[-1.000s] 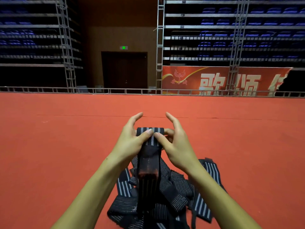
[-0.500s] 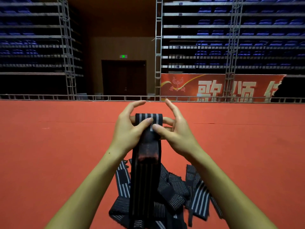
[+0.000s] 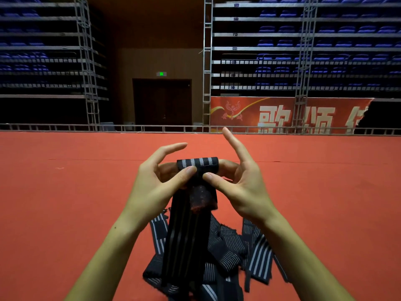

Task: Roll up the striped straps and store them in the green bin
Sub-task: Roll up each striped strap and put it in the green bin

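I hold one black strap with grey stripes point(image 3: 191, 231) up in front of me, its top end turned into a small roll point(image 3: 198, 164). My left hand point(image 3: 160, 183) pinches the roll with thumb and curled fingers, index finger stretched out. My right hand point(image 3: 236, 181) pinches it from the other side, thumb on the front, index finger pointing up. The rest of the strap hangs down to a heap of striped straps point(image 3: 230, 250) on the red floor. No green bin is in view.
Red carpet point(image 3: 65, 192) spreads all around the heap. A low metal rail point(image 3: 108, 127) borders its far edge, with truss towers, blue seat rows, a dark door and a red banner point(image 3: 282, 115) behind it.
Both hands have lifted the strap's rolled end higher and turned it a little further. The index fingers have spread wider apart, and the view has tilted up.
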`<action>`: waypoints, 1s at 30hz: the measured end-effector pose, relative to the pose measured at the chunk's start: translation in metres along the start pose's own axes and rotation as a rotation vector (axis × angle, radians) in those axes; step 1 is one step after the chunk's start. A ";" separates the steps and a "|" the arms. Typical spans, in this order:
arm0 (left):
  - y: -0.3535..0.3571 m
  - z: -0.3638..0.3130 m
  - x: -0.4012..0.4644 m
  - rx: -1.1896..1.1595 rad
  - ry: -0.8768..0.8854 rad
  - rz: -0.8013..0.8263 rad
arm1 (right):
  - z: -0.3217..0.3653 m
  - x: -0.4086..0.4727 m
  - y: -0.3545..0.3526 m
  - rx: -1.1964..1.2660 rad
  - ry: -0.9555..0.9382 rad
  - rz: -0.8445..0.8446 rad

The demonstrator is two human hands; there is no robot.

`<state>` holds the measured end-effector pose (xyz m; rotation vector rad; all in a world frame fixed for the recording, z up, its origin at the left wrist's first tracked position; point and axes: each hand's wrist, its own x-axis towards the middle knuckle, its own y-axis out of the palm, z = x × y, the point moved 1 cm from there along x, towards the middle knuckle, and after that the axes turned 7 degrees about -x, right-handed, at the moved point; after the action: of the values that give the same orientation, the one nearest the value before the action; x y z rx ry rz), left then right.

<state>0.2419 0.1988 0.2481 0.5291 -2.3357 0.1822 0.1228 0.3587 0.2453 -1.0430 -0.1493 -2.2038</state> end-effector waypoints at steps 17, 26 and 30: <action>0.007 -0.037 -0.009 0.416 0.490 0.043 | 0.046 -0.008 -0.010 0.116 0.045 -0.135; 0.015 -0.032 0.010 0.352 0.461 0.155 | 0.039 -0.005 -0.016 0.087 0.035 -0.121; 0.017 -0.032 -0.003 0.132 0.271 0.180 | 0.038 -0.015 -0.018 0.030 -0.002 -0.129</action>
<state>0.2570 0.2237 0.2693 0.3329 -2.1127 0.4661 0.1425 0.3945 0.2634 -1.0448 -0.2563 -2.3084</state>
